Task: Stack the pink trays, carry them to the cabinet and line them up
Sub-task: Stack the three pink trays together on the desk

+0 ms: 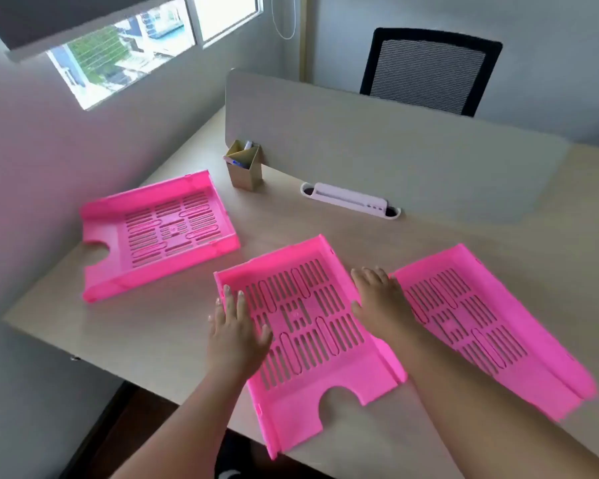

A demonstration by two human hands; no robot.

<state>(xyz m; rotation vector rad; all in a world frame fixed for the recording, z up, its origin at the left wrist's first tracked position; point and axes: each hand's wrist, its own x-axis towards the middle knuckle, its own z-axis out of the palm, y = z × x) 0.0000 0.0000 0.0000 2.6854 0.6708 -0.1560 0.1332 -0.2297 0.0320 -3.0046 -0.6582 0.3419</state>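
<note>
Three pink slotted trays lie apart on a light wooden desk (173, 323). The left tray (158, 233) sits near the wall. The middle tray (308, 326) lies in front of me, its notched end overhanging the desk's front edge. The right tray (481, 326) lies angled beside it. My left hand (236, 330) rests flat on the middle tray's left wall, fingers spread. My right hand (377, 295) lies on that tray's right wall, in the gap beside the right tray. Neither hand visibly grips anything. No cabinet is in view.
A grey divider panel (377, 133) runs along the desk's far side. A cardboard pen holder (244, 167) and a white cable port (350, 200) sit at its foot. A black mesh chair (429, 70) stands behind. A wall with a window is at left.
</note>
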